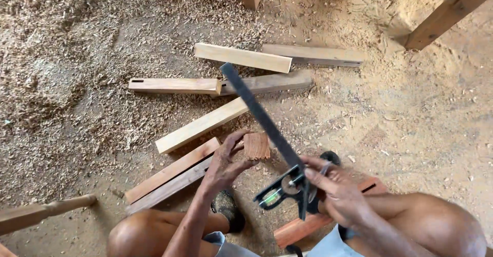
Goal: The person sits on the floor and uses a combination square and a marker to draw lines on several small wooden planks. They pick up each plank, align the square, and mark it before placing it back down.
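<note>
My left hand [226,163] grips the end of a short reddish wooden piece [256,146], held up with its square end grain facing me. My right hand [336,191] holds a combination square [283,187] by its black head, which has a green level vial. Its dark steel blade [257,110] slants up and to the left, passing just right of the wooden piece. Both knees show at the bottom of the view.
Several light wooden bars [241,57] lie scattered on a floor covered in sawdust and shavings. Two long boards [172,175] rest by my left knee, a reddish board [300,227] under my right hand. Wooden legs [447,13] stand top right; a turned wooden leg [43,211] sits lower left.
</note>
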